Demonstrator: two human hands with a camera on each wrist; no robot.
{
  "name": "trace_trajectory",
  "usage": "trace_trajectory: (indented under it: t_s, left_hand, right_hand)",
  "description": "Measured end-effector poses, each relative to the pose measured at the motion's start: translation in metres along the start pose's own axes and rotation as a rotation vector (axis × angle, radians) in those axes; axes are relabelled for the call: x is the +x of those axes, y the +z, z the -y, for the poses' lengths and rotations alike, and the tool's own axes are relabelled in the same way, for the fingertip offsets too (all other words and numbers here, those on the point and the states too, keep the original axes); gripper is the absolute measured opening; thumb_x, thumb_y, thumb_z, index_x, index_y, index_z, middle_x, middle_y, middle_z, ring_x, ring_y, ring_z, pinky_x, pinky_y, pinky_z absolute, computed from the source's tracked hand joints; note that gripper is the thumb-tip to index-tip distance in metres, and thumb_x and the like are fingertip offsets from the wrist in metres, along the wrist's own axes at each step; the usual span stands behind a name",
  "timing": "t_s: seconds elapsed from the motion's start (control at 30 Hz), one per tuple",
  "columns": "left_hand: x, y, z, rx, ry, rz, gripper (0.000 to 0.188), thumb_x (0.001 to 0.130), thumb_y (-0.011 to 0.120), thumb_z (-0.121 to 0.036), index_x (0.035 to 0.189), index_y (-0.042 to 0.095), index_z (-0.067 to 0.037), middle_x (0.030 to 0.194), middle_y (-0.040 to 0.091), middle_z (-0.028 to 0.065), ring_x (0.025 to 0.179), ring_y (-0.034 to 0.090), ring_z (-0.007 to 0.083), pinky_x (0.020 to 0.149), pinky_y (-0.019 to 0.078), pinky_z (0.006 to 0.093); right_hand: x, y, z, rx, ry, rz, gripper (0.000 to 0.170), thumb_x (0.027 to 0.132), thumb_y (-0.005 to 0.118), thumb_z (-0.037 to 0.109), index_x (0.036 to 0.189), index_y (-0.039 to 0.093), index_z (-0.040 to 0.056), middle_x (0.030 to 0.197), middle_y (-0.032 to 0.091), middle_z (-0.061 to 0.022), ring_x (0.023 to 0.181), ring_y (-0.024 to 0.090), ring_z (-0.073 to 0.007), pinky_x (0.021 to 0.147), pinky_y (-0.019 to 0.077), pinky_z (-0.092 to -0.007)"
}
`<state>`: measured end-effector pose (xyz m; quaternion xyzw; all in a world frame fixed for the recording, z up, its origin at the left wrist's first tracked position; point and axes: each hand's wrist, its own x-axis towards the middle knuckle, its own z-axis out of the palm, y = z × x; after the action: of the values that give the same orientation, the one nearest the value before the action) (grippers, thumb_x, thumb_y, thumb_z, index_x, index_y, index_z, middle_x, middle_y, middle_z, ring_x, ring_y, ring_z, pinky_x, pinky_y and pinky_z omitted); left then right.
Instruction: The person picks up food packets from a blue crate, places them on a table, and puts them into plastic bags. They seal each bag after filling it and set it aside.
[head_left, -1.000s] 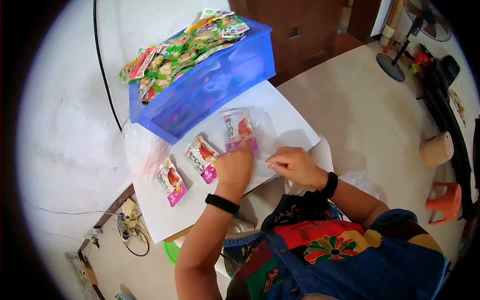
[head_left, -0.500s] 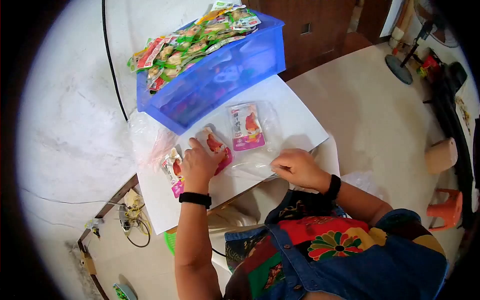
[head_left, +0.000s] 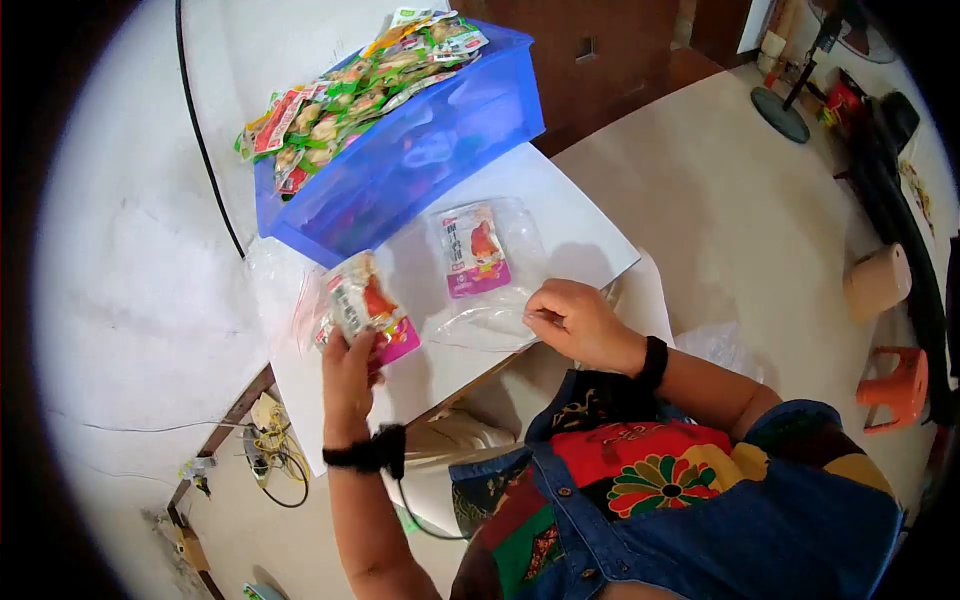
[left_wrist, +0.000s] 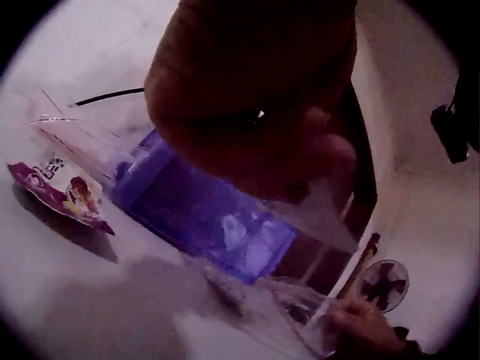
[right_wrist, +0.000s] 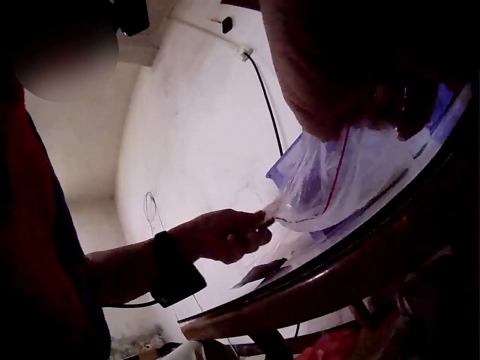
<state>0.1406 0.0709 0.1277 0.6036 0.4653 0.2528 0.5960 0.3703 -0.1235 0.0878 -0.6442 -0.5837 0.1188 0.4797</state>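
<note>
In the head view my left hand (head_left: pixel 348 385) grips a white-and-pink food packet (head_left: pixel 365 300) above the table's left part; another packet shows partly behind it. My right hand (head_left: pixel 582 325) pinches the near right edge of a clear plastic bag (head_left: pixel 520 225). One packet (head_left: pixel 472 250) lies flat on or inside that bag; I cannot tell which. The wrist views differ: in the left wrist view a packet (left_wrist: pixel 67 191) lies apart, with my left hand (left_wrist: pixel 255 97) large and dark; in the right wrist view my left hand (right_wrist: pixel 225 234) pinches the bag's edge (right_wrist: pixel 315 214).
A blue crate (head_left: pixel 410 160) heaped with green packets (head_left: pixel 340 110) stands at the back of the white table (head_left: pixel 585 235), against the wall. Crumpled clear film (head_left: pixel 275 265) lies at its left. An orange stool (head_left: pixel 893 390) and a fan (head_left: pixel 780 115) stand on the floor at right.
My left hand has moved left from the packet on the bag to the packets at the left and has lifted one. My right hand has stayed at the bag's edge.
</note>
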Motion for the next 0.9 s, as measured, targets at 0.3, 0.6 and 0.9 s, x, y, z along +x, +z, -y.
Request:
trace_trajectory:
  t_s: [0.3,0.6,0.9]
  left_hand:
    - [-0.090,0.006,-0.024,0.057,-0.265,0.401,0.014,0.087,0.056,-0.009,0.096,0.061,0.000,0.067,0.059,0.0006,0.042,0.041,0.0022,0.035,0.0285,0.0170]
    - [-0.066,0.076,-0.009,-0.223,-0.300,0.383,0.014,0.089,0.044,-0.004,0.098,0.054,0.000,0.072,0.054,0.0022,0.048,0.041,0.0049,0.040,0.0288,0.0187]
    - [-0.019,0.128,0.008,-0.248,-0.199,0.402,0.010,0.087,0.045,-0.004,0.089,0.055,-0.004,0.071,0.053,0.0019,0.059,0.047,0.0074,0.046,0.0340,0.0215]
  right_hand:
    - [0.001,0.008,0.001,0.092,-0.011,-0.118,0.007,0.080,0.062,0.006,0.080,0.057,0.0017,0.069,0.053,-0.0094,0.060,0.053,-0.0208,0.054,0.0408,-0.0306]
    - [0.000,0.003,0.013,0.007,-0.103,-0.103,0.008,0.080,0.062,0.009,0.085,0.061,0.0026,0.073,0.055,-0.0093,0.065,0.055,-0.0256,0.057,0.0437,-0.0346]
    - [-0.005,0.010,0.013,-0.116,-0.209,-0.121,0.008,0.078,0.063,0.015,0.082,0.062,0.0083,0.074,0.053,-0.0074,0.071,0.054,-0.0272,0.059,0.0442,-0.0393]
